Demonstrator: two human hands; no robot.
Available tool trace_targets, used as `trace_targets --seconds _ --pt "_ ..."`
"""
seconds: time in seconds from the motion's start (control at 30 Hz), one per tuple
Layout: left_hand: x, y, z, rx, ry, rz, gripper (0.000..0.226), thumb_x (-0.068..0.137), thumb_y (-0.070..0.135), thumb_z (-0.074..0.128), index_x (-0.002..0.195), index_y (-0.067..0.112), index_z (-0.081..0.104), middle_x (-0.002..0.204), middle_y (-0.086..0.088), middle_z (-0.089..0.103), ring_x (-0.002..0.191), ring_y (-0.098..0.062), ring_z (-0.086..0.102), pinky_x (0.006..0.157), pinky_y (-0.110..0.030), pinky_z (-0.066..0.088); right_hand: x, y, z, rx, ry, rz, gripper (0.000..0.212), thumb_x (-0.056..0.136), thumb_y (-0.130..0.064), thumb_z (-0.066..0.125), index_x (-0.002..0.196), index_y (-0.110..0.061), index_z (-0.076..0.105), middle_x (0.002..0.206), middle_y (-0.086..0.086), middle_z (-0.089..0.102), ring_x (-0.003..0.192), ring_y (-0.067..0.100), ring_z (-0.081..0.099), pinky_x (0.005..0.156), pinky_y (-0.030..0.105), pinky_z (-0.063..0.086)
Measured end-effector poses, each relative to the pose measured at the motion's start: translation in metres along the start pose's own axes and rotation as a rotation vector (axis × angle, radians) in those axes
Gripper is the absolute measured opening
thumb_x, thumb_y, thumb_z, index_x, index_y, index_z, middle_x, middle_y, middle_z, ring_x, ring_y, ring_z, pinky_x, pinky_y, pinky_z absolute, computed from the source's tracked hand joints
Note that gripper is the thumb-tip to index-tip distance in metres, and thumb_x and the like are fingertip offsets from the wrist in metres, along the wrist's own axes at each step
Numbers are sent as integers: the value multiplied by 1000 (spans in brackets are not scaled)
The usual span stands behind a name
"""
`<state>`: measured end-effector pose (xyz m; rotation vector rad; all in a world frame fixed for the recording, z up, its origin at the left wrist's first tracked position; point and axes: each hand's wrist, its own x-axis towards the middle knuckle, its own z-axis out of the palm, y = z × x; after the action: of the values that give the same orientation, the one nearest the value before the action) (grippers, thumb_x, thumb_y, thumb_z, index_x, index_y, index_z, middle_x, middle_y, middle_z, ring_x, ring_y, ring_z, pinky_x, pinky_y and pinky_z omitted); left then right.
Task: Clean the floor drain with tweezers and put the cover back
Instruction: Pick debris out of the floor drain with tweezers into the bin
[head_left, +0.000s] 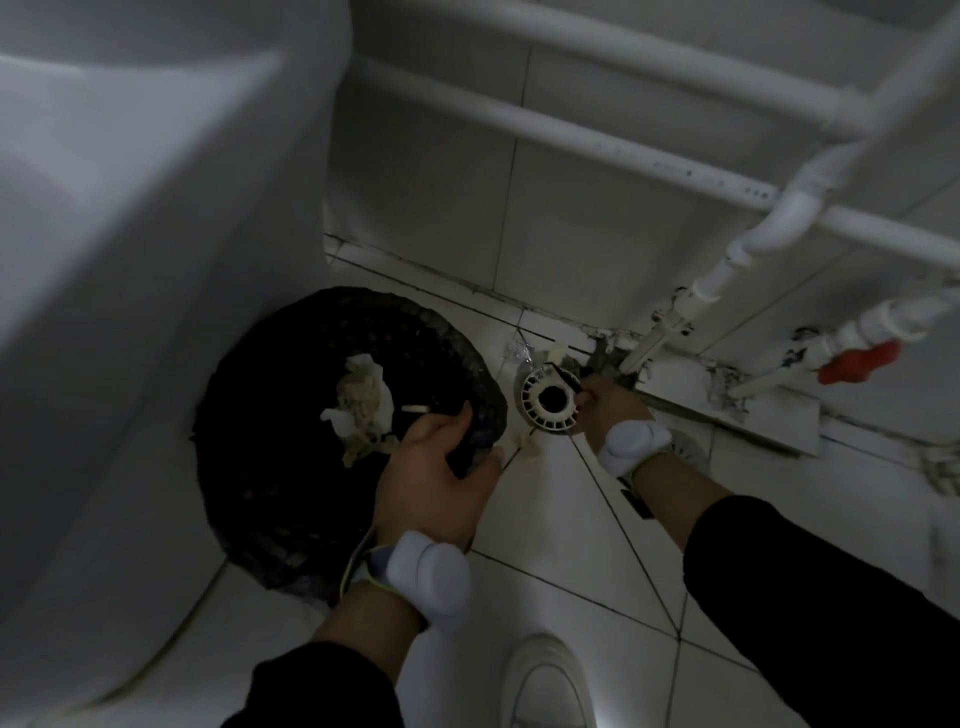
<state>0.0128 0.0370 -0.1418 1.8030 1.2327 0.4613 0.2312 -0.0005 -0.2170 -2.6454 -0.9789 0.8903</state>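
The floor drain (548, 400) is a white slotted ring with a dark open hole, set in the tiled floor by the wall. My right hand (613, 402) sits just right of it, fingers closed on dark tweezers (567, 378) whose tips reach over the drain's upper rim. My left hand (441, 473) grips the near rim of a black mesh waste bin (291, 499), which holds crumpled tissue (363, 410). A round white slotted cover (688, 447) lies on the floor behind my right wrist, mostly hidden.
A large white toilet body (130, 260) fills the left. White pipes (623, 135) run along the tiled wall, with a red valve (860, 361) at right. My white shoe (545, 680) stands at the bottom. Broken grout and debris line the wall edge.
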Motion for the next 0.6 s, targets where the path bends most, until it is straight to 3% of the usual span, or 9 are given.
trace_targets --seconds 0.1,0.17,0.27,0.33,0.4,0.5,0.6 --pt "0 1 0 -7 2 7 48 73 27 69 119 22 56 116 0 58 102 -6 50 80 -2 29 -13 -11 -16 186 58 -130 24 96 -4 45 116 -2 58 111 16 66 105 29 60 90 29 44" --pt "0 1 0 -12 -4 6 48 73 26 69 119 22 56 117 -1 58 102 -7 50 80 -3 29 -27 -23 -28 275 129 -209 17 96 -11 43 97 -17 59 81 -1 65 82 21 60 75 31 49" --pt "-1 2 -3 -11 -12 -6 50 74 27 69 121 21 54 120 -1 56 104 -6 48 80 4 26 -57 -50 -48 230 224 -393 20 97 -23 41 84 -22 57 58 -14 58 55 -1 52 52 18 38" --pt "0 4 -2 -5 -27 -7 50 76 27 67 123 21 52 122 -2 55 106 -9 48 79 7 25 -79 -72 -61 203 243 -509 22 97 -23 42 80 -25 55 58 -13 57 54 -4 50 52 19 38" --pt "0 4 -3 18 -39 -6 50 77 26 65 125 21 51 124 -4 55 111 -16 51 86 -4 30 -99 -97 -69 176 208 -601 22 97 -22 43 82 -19 59 64 -10 60 59 9 55 59 23 44" --pt "0 8 -2 2 -61 -10 43 78 27 64 120 23 56 120 -6 58 108 -23 55 88 -22 41 -118 -127 -71 92 134 -719 21 97 -24 44 100 -16 63 78 -5 62 74 14 58 68 28 47" --pt "-1 8 -3 -22 -54 -19 33 78 28 65 111 20 62 115 -7 60 103 -27 57 85 -29 47 -118 -143 -67 -144 108 -753 27 99 -27 39 112 -14 59 99 3 69 89 20 63 74 31 51"
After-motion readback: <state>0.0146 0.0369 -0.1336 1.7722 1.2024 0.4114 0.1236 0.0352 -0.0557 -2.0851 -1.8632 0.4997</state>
